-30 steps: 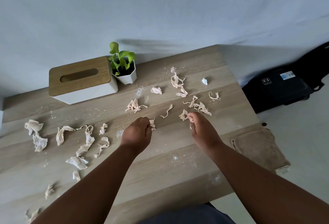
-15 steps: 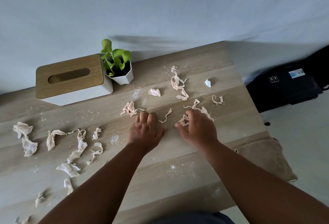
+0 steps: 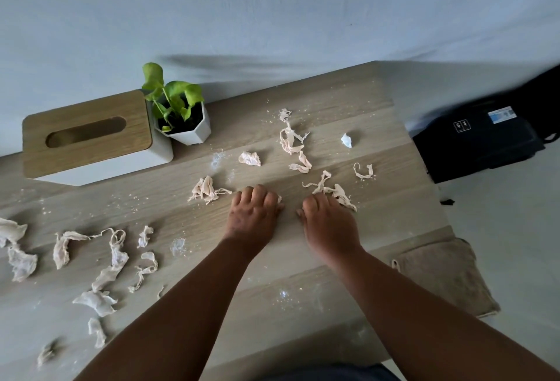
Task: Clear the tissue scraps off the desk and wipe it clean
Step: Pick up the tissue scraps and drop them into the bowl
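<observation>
Left hand (image 3: 253, 214): lay knuckles-up on the counter (image 3: 272, 265), fingers curled under, a bit of tissue showing at its fingertips; whether it pinched that scrap I cannot tell.
Right hand (image 3: 328, 223): rested palm-down, fingers bent onto the end of a twisted strip (image 3: 331, 189); grip not visible.
Tissue scraps (image 3: 112, 262): scattered over the counter, most lying left of the hands, others beyond them.
Tissue box (image 3: 91, 138): far left corner, beside a potted plant (image 3: 178, 111).
Cloth (image 3: 445, 274): draped at the counter's right edge.
</observation>
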Motion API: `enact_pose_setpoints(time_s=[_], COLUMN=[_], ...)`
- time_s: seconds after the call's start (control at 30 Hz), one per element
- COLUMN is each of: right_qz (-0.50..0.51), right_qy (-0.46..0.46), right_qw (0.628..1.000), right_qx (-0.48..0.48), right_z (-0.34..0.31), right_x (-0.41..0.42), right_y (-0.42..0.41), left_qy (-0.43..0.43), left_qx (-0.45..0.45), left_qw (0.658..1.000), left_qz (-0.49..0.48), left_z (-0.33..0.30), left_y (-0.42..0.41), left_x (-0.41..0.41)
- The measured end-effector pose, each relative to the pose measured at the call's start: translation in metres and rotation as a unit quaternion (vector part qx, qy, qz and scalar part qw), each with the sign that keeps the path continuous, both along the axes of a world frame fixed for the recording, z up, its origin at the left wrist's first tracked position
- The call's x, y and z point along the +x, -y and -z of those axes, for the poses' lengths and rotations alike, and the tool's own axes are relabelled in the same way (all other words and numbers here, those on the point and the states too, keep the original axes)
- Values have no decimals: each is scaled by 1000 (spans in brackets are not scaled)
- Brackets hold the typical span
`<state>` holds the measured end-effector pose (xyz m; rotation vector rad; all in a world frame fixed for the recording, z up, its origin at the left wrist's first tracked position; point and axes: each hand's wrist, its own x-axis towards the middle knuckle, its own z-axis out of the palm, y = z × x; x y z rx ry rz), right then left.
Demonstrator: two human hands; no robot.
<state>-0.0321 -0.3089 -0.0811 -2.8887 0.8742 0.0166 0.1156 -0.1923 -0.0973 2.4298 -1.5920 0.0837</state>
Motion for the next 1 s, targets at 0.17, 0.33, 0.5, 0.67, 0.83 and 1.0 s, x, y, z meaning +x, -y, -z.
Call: enact_pose_setpoints(time_s=[0.17,0.33,0.5,0.67,0.83,1.0], right_qz=[-6,-27,-32,50,69,43], right_qy=[0,25,3,-24,-36,-60], right_qw=[1000,999,992,973,978,984], right_qx=[-4,22,118,223,196,161], right_z=[-6,-14,-23,-28,-36,-45], right_x=[0,-5,-20,-28,-39,-50], right_y=[6,12,8,-3,-15,-21], left_qy=[-1,-65,-152,-200,-226,-233], left_qx=[16,43,65,92,124,136], left_qw=[998,996,986,975,966,963], left_qz=[58,52,18,37,30,14], left_z=[-4,-21,-29,-31,-34,-43], left_y=[1,-9,-27,-47,-61,-69], left_x=[8,12,2,-12,-16,-14])
